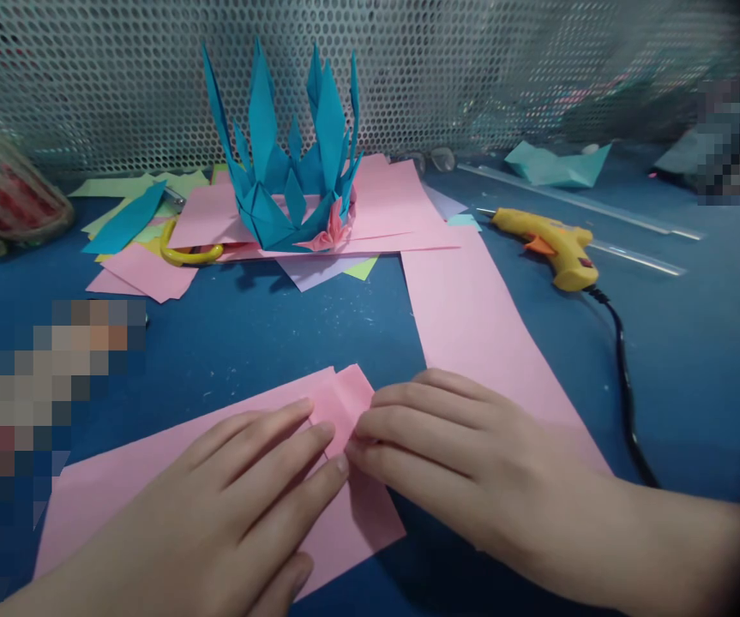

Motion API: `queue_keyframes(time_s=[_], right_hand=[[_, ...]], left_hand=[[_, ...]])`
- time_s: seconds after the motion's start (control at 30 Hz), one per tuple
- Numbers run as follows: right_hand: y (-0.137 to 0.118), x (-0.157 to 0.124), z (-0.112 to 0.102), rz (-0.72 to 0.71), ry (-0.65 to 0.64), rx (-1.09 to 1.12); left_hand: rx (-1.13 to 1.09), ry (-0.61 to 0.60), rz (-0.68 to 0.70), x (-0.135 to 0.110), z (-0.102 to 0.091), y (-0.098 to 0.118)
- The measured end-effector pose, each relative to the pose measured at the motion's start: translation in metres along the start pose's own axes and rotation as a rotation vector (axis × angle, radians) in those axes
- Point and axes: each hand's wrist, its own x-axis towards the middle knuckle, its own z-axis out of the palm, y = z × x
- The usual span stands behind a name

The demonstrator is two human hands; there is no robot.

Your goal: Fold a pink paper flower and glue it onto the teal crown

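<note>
A small folded piece of pink paper (337,407) lies on a larger pink sheet (131,467) close in front of me. My left hand (247,488) rests over both, its fingers stretched out flat and their tips pressing on the small piece. From the right, my right hand (447,428) has its fingers drawn together at the small piece's right edge, pinching it. The fingertips of the two hands almost meet. Part of the small paper is hidden beneath my fingers.
Behind stands a blue folded-paper crown (292,197) on stacked pink paper (395,197). A yellow glue gun (546,244) with a black cord (627,377) lies right, beside clear glue sticks (640,257). Yellow-handled scissors (193,255) and a jar (9,184) are left. A perforated metal panel (440,77) borders the back.
</note>
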Motion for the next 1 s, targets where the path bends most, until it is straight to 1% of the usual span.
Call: queue_keyframes(time_s=[0.2,0.27,0.4,0.5,0.6,0.77,0.87,1.0], right_hand=[[-0.006,-0.003,0.0,-0.021,-0.005,-0.061],[-0.007,-0.003,-0.001,0.019,-0.019,-0.056],[-0.005,-0.004,-0.003,0.12,0.004,-0.085],[-0.004,-0.005,-0.005,0.136,0.01,-0.13],[-0.006,-0.006,-0.006,0.157,0.001,-0.157],[-0.01,-0.005,-0.007,0.151,0.029,-0.204],[-0.011,-0.004,-0.006,0.135,0.048,-0.244],[-0.01,-0.004,-0.004,0.132,0.044,-0.258]], left_hand=[[0.008,-0.005,0.018,0.001,-0.001,0.0],[0.012,0.002,0.015,0.002,0.0,0.0],[0.014,0.03,0.02,0.001,0.0,-0.001],[0.014,0.024,0.036,0.0,0.0,-0.001],[0.005,0.022,0.02,0.0,0.0,-0.001],[-0.013,0.019,0.009,-0.002,0.0,0.0],[-0.022,0.0,-0.012,-0.001,-0.002,-0.001],[-0.027,-0.031,-0.004,0.0,-0.004,-0.002]])
